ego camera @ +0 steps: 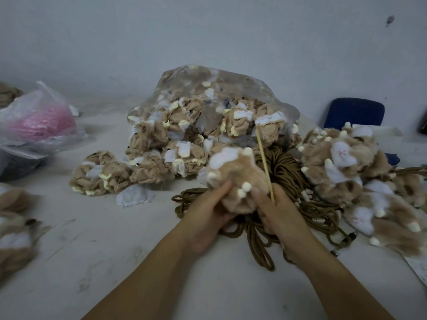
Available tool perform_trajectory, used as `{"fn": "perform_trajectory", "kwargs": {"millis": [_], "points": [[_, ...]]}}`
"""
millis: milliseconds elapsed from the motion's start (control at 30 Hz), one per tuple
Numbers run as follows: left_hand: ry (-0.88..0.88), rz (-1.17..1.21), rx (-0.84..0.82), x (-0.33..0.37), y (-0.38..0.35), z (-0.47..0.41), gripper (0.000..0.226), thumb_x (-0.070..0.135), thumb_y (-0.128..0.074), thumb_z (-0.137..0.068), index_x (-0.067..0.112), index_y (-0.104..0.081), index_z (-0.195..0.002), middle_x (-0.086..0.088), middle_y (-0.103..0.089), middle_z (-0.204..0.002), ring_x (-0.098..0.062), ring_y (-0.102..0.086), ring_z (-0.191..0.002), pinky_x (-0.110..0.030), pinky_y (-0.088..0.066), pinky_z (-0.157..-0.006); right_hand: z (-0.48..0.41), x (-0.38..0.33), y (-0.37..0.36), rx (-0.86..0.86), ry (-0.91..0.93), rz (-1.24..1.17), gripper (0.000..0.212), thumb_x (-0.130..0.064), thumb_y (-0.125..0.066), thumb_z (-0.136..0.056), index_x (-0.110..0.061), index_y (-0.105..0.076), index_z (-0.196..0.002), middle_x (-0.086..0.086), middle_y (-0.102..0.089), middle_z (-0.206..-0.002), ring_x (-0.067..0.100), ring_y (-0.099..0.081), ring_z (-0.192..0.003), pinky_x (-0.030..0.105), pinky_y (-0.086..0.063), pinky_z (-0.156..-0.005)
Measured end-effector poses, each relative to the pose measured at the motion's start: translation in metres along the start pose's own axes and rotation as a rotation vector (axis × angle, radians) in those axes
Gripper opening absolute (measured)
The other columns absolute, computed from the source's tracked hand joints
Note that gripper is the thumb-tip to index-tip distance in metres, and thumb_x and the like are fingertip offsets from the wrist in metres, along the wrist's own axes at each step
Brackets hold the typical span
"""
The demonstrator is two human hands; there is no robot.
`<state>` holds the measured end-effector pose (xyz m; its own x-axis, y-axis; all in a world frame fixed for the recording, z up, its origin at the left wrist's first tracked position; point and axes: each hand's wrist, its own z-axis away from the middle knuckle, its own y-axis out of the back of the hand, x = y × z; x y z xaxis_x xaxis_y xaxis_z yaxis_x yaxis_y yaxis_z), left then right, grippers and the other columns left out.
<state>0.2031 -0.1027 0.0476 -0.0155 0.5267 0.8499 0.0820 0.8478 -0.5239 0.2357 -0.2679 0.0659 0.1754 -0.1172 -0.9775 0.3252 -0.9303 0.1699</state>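
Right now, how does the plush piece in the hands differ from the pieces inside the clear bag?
The plush piece shows fluffy tan fur and rounded cream nubs outside; the bagged pieces show smooth, crumpled backing with frayed edges. The plush piece is gripped by the left hand and the right hand, which also pinches a thin stick; the bagged pieces lie piled in the clear bag on the table. Both are tan, white and cream.
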Motion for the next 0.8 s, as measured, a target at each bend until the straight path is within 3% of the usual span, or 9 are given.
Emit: {"fn": "perform_trajectory", "kwargs": {"millis": [100,167,267,333,433,567,633,800], "points": [[0.066,-0.157,-0.030,-0.009,-0.006,0.003,0.054,0.051,-0.074,-0.078,0.018,-0.070,-0.120,-0.009,-0.066,-0.128,-0.022,-0.061,-0.121,-0.038,-0.048,-0.104,0.006,0.002,-0.005,-0.076,-0.008,-0.034,0.010,-0.024,-0.061,-0.092,-0.030,-0.063,-0.099,-0.020,-0.064,-0.063,-0.005,-0.057,-0.053,0.008,-0.041,-0.047],[0.054,-0.168,-0.051,-0.009,-0.006,0.004,0.059,0.057,-0.078,-0.072,0.021,-0.071,-0.118,-0.007,-0.067,-0.127,-0.020,-0.062,-0.120,-0.032,-0.051,-0.096,0.005,0.000,-0.005,-0.050,-0.019,-0.114,0.024,-0.014,-0.052,-0.095,-0.032,-0.066,-0.087,-0.014,-0.055,-0.053,-0.002,-0.045,-0.040,0.010,-0.033,-0.038],[-0.028,-0.198,0.004,-0.003,-0.008,0.005,0.055,0.056,-0.071,-0.077,0.028,-0.067,-0.125,0.001,-0.066,-0.128,-0.017,-0.064,-0.113,-0.026,-0.053,-0.086,-0.007,-0.006,0.012,0.148,0.003,-0.515,0.014,-0.025,-0.049,-0.097,-0.017,-0.061,-0.098,-0.001,-0.048,-0.063,0.001,-0.029,-0.037,0.015,-0.022,-0.033],[-0.054,-0.242,0.057,-0.001,-0.009,0.003,0.054,0.054,-0.063,-0.082,0.028,-0.062,-0.129,0.003,-0.067,-0.127,-0.018,-0.066,-0.111,-0.025,-0.054,-0.084,-0.014,-0.008,0.028,0.224,0.021,-0.732,0.027,-0.037,-0.054,-0.094,-0.014,-0.056,-0.107,0.001,-0.061,-0.078,0.002,-0.024,-0.036,0.015,-0.021,-0.034],[-0.070,-0.238,0.104,0.001,-0.006,0.001,0.043,0.046,-0.057,-0.089,0.023,-0.064,-0.125,0.002,-0.070,-0.121,-0.020,-0.067,-0.108,-0.025,-0.055,-0.083,-0.011,-0.001,0.031,0.262,-0.074,-0.722,0.049,-0.049,-0.058,-0.084,-0.020,-0.055,-0.123,0.000,-0.072,-0.109,0.004,-0.023,-0.037,0.014,-0.024,-0.034],[-0.084,-0.275,0.118,-0.004,-0.006,0.002,0.029,0.034,-0.053,-0.098,0.020,-0.066,-0.121,0.000,-0.071,-0.117,-0.019,-0.068,-0.107,-0.022,-0.054,-0.081,-0.012,0.008,0.018,0.378,-0.149,-0.659,0.025,-0.033,-0.050,-0.098,-0.012,-0.059,-0.106,0.004,-0.073,-0.102,0.004,-0.025,-0.033,0.016,-0.024,-0.031],[-0.097,-0.343,0.111,-0.007,-0.006,0.004,0.027,0.034,-0.053,-0.099,0.023,-0.069,-0.117,0.003,-0.072,-0.114,-0.016,-0.068,-0.106,-0.023,-0.054,-0.083,-0.013,0.009,0.017,0.438,-0.142,-0.642,0.027,-0.032,-0.043,-0.100,-0.009,-0.057,-0.098,0.006,-0.073,-0.099,0.006,-0.024,-0.032,0.017,-0.023,-0.031],[-0.118,-0.600,0.086,-0.013,-0.009,0.008,0.021,0.027,-0.052,-0.101,0.038,-0.067,-0.113,0.022,-0.070,-0.109,0.001,-0.066,-0.101,-0.014,-0.052,-0.082,-0.010,0.006,0.016,0.408,-0.075,-0.606,0.027,-0.030,-0.037,-0.101,-0.015,-0.058,-0.108,-0.005,-0.072,-0.105,0.007,-0.024,-0.034,0.018,-0.025,-0.034]]}}
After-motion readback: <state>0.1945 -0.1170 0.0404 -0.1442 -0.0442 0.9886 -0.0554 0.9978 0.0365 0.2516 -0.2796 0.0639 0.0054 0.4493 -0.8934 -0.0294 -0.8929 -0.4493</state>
